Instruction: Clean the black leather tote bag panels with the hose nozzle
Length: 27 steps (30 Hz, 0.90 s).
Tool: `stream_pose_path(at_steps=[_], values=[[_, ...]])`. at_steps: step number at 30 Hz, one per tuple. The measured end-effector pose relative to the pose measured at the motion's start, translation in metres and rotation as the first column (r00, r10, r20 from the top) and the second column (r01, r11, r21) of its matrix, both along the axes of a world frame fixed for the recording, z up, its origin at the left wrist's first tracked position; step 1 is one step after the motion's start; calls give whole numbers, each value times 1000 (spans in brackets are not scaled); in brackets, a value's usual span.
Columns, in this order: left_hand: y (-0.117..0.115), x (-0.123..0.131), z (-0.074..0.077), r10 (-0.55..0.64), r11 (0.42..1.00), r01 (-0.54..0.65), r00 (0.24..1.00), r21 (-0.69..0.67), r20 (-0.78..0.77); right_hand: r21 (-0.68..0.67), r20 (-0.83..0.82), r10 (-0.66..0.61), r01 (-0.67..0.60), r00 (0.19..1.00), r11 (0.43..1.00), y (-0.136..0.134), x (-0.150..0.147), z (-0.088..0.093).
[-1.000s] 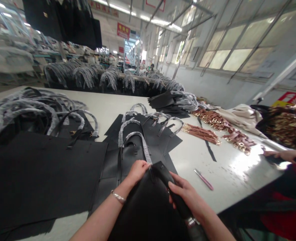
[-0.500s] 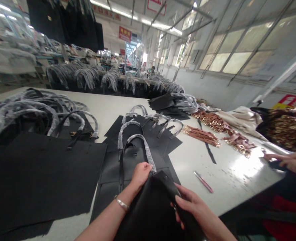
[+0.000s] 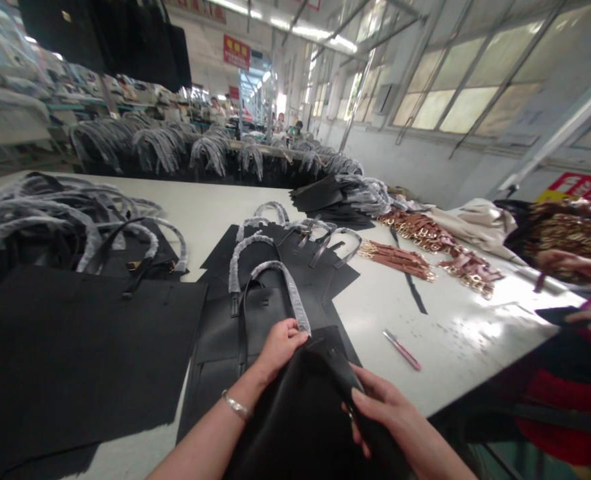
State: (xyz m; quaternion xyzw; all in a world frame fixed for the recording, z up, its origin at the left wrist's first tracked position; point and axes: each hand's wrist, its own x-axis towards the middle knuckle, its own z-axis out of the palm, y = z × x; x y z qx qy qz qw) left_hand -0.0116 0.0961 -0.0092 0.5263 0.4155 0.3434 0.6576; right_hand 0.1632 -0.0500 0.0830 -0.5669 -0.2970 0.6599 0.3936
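A black leather bag panel (image 3: 295, 413) is bunched up in front of me at the table's near edge. At its upper edge my left hand (image 3: 281, 347) is closed, pinching the end of a plastic-wrapped bag handle (image 3: 295, 300) against the leather. My right hand (image 3: 383, 407) grips the folded right side of the panel, thumb on top and fingers curled beneath. A small metallic bit shows by those fingers, too small to name. Under and beyond lie more black bag panels (image 3: 320, 283) with wrapped handles.
A pink-handled cutter (image 3: 401, 350) lies right of my hands. Brown straps with gold clasps (image 3: 398, 259) are bundled farther back. Black panels (image 3: 85, 340) and wrapped handles (image 3: 75, 213) are piled at left. At the right edge are another person's hands (image 3: 583, 267).
My view has shifted slightly. Both hands keep their holds, and the panel's top corner stands a little higher beside the handle end. The other person's hands have moved apart.
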Motion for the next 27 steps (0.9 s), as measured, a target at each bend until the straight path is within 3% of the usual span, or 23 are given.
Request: stream_pose_path(at_steps=[4, 9, 13, 16, 21, 27], values=[[0, 2, 2, 35, 999, -35, 999, -12, -11, 47, 6, -16, 15, 1000, 999, 11, -6, 1], [2, 2, 3, 59, 998, -59, 998, -10, -28, 21, -7, 52, -52, 999, 998, 15, -8, 2], [2, 2, 2, 59, 998, -59, 997, 5, -57, 86, 105, -56, 47, 993, 995, 24, -4, 5], [3, 2, 0, 63, 997, -59, 993, 53, -96, 86, 131, -62, 51, 990, 995, 18, 8, 9], [5, 4, -7, 95, 983, -62, 977, 171, -192, -27, 11, 19, -18, 1000, 999, 1, 9, 0], [4, 3, -5, 150, 949, -25, 912, 313, -383, 105, 97, -88, 78, 991, 991, 16, 7, 1]])
